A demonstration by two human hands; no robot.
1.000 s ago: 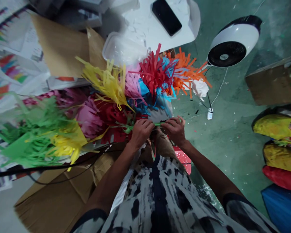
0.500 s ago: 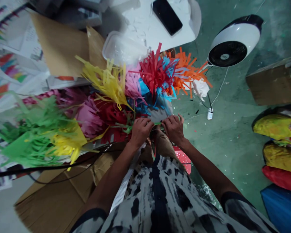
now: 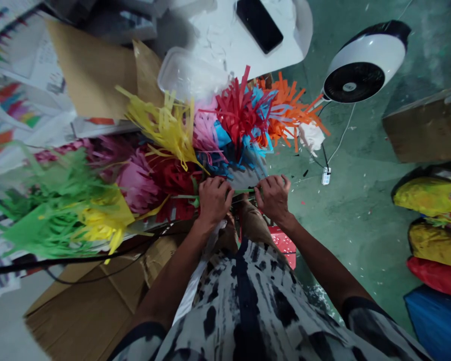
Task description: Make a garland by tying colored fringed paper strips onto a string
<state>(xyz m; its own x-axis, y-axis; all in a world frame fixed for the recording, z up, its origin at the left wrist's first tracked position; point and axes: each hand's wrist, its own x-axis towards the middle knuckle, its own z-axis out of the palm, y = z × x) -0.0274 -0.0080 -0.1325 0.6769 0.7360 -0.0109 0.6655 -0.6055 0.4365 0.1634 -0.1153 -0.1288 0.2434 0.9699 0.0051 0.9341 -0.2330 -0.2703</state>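
Observation:
My left hand and my right hand are close together, both pinched on a thin green paper strip that runs between them. Just beyond the hands lies a heap of fringed paper bunches in yellow, pink, red, blue and orange. More green and yellow fringes spread to the left. My knees and a patterned black-and-white shirt fill the lower middle.
A white fan stands on the green floor at upper right, its cable running to a plug. A black phone lies on a white surface. Cardboard lies lower left; coloured bags at right.
Both hands have shifted slightly away from me and their fingers have curled tighter on the green strip. The paper heap has stayed put.

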